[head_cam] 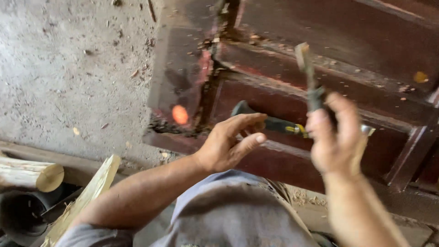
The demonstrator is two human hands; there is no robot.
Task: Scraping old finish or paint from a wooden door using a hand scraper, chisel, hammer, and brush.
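A dark red wooden door (356, 36) lies flat below me, with a splintered, broken strip (208, 68) running down its left part. My left hand (228, 144) curls loosely around the dark green handle of a chisel (279, 125) with a yellow collar, just above the door's panel. My right hand (336, 137) is closed on a hammer (313, 87) that points up and away, blurred by motion. A bit of bright metal (368, 131) shows just right of that hand. The two hands are about a hand's width apart.
Rough concrete floor (68, 68) with wood chips spreads on the left. Pale cut logs (32, 176) and a split plank (91, 190) lie at the lower left beside a black round object (20, 215). Sawdust lies along the door's near edge (304, 196).
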